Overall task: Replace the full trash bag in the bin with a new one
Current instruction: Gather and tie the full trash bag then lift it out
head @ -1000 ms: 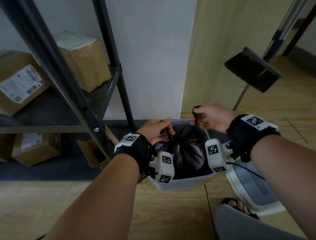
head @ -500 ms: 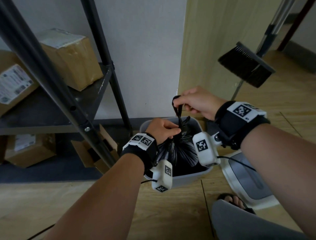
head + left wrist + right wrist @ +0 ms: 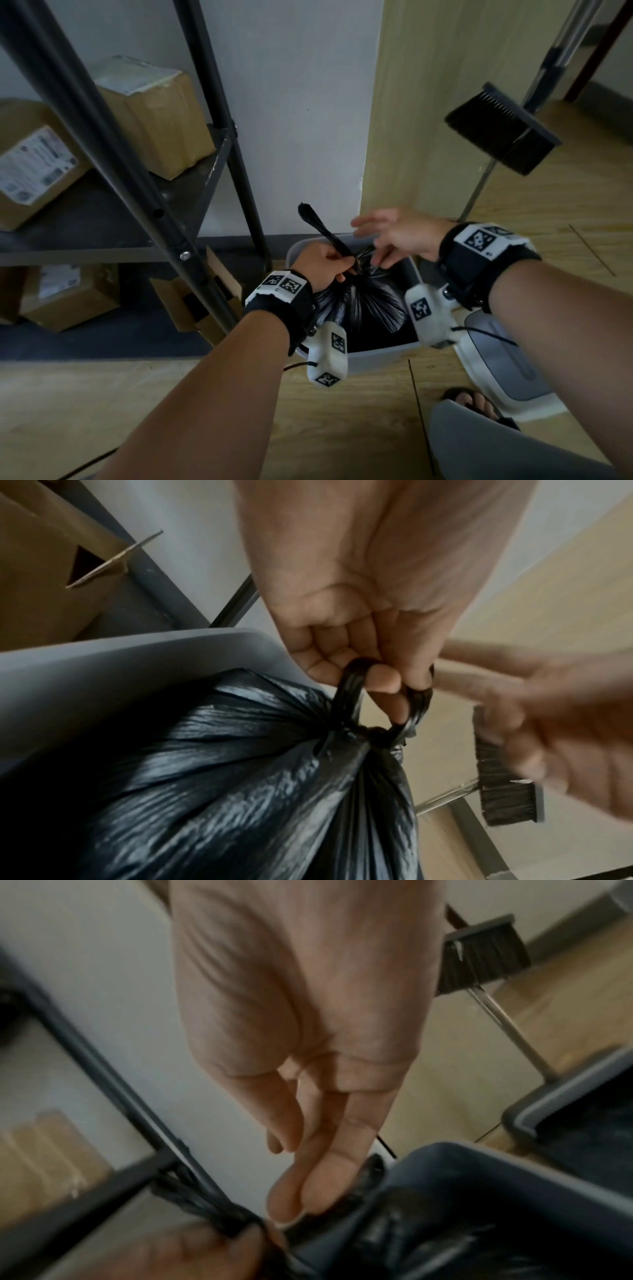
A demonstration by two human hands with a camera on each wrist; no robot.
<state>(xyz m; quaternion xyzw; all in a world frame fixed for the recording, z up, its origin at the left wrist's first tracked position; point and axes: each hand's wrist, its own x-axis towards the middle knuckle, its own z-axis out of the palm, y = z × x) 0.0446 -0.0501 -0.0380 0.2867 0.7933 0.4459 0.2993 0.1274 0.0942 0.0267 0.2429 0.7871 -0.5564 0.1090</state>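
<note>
Nearest, just behind the right wrist, a white bin lid (image 3: 507, 363) lies flat on the wood floor (image 3: 342, 428), with a sandalled foot (image 3: 476, 402) beside it.

Under both hands stands the bin (image 3: 373, 359), and in it the full black bag (image 3: 359, 308), its neck gathered to a knot. The left hand (image 3: 322, 265) is clenched around the bag's tie loops right at the knot; the left wrist view shows the loop (image 3: 352, 688) running over its curled fingers, and one free tail (image 3: 315, 221) sticks up past its knuckles. The right hand (image 3: 400, 236) is released, fingers straight and spread, hovering just right of the knot; in its own wrist view its fingertips (image 3: 301, 1196) sit against the bunched plastic, though blur leaves the contact uncertain.

The step in hand looks like finishing the tie, with the bag not yet lifted. Next would be a straight pull upward by the left hand's hold, likely with the right hand steadying the bin so it does not rise with the bag.

Beyond the left hand is a dark shelf (image 3: 113, 212) with boxes (image 3: 154, 116); beyond the right, a broom (image 3: 503, 130) against the wall.
</note>
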